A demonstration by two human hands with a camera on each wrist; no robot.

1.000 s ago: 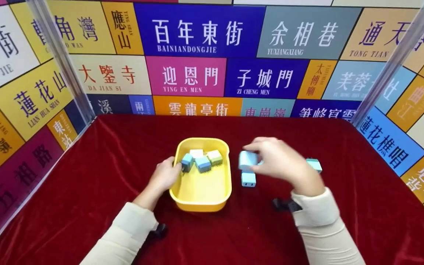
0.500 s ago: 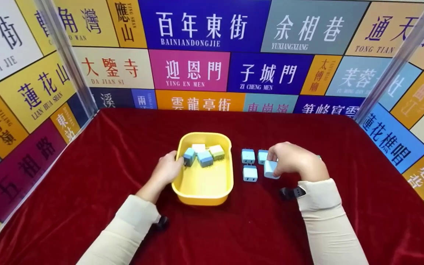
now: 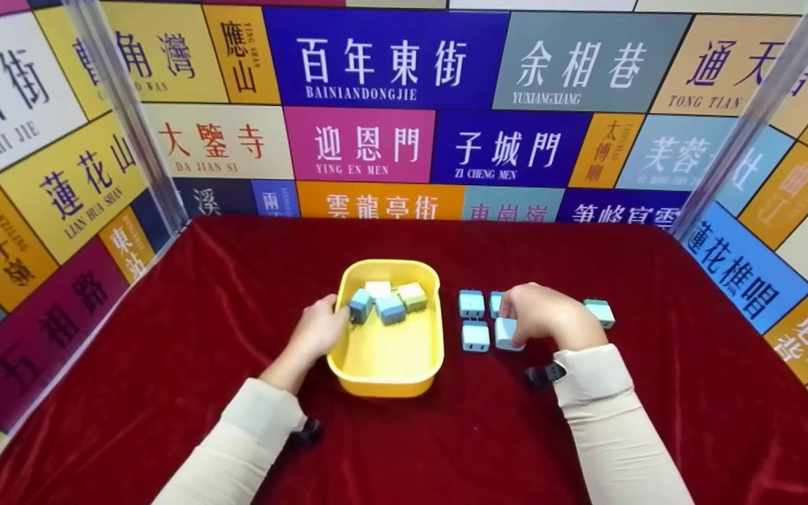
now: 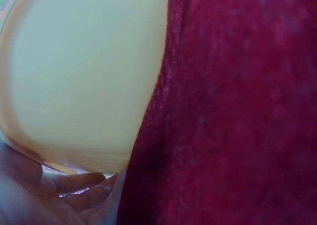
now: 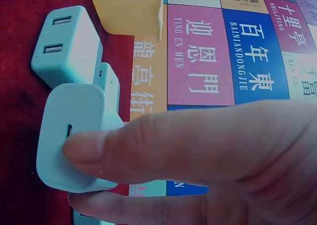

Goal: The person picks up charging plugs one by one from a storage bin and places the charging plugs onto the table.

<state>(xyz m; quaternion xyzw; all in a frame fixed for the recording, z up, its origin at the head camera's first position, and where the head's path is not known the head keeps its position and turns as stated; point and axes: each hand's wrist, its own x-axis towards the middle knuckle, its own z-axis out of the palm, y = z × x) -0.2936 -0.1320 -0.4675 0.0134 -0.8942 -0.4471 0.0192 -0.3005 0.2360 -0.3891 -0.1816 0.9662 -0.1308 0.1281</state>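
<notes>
My left hand (image 3: 318, 328) grips the left rim of a yellow plastic tub (image 3: 386, 386), thumb over the edge. In the left wrist view the fingers lie along the outside of the tub wall (image 4: 84, 76). My right hand (image 3: 551, 315) pinches a light-blue charger plug (image 3: 507, 335) low over the cloth. In the right wrist view the thumb presses this charger's face (image 5: 59, 160) beside its single slot. Left of it stands a two-port charger (image 3: 475, 337), with another charger (image 3: 471, 303) behind. One more (image 3: 496, 303) is partly hidden by my right hand.
Inside the tub lie two blue chargers (image 3: 390, 308), a white one (image 3: 378, 290) and a yellow-green one (image 3: 412, 297). Another light-blue charger (image 3: 599, 313) stands right of my right hand. Dark red cloth (image 3: 474, 435) covers the table; sign-printed panels (image 3: 390, 56) surround it.
My right hand has carried its charger rightward from over the left chargers and lowered it beside the front one. My left hand keeps its grip on the tub.
</notes>
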